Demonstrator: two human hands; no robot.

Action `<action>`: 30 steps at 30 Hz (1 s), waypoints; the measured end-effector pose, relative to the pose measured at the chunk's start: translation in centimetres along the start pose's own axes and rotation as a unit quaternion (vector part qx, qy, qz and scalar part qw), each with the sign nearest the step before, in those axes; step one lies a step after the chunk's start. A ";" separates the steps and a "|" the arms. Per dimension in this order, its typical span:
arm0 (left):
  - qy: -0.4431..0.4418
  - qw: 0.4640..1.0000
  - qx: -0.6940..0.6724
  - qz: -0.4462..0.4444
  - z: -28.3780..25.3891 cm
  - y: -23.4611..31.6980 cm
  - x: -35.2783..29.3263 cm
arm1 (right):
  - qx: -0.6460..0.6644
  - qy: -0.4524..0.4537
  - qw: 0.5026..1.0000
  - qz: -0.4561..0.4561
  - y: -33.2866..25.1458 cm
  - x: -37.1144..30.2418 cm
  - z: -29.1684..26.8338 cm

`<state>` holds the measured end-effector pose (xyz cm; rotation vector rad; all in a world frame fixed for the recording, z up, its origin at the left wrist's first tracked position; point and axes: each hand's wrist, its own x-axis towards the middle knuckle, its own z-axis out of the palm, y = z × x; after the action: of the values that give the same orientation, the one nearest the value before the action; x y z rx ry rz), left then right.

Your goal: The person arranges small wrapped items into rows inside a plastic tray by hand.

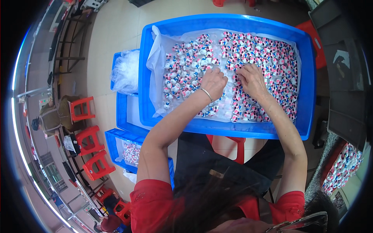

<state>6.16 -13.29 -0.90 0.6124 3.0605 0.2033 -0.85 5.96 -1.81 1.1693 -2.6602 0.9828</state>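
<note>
A large blue plastic tub (307, 97) lies before me, lined with a white plastic sheet (155, 58). Small white, pink and blue figurines with dark round spots cover much of it: a looser group (180, 73) on the left and a denser one (279, 73) on the right, with a strip of bare liner between. My left hand (213, 82), a bangle at its wrist, is closed over the looser group's right edge. My right hand (252, 81) bends its fingers together at the dense group's left edge. What either hand's fingertips hold is hidden.
Smaller blue bins stand at the left, one with crumpled clear plastic (126, 70), another with small pink-and-white pieces (131, 152). Red stools (81, 108) and a seated person (54, 116) are farther left. More figurines (342, 169) lie at the far right.
</note>
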 end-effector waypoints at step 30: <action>0.114 0.952 -0.282 -0.042 1.6 -1.3 1.3 | -0.075 -0.070 0.994 -0.040 -0.9 -0.6 1.2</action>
<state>4.51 -13.78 -2.62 0.4399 2.9863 1.1650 0.45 5.16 -2.46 1.3443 -2.7121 0.7000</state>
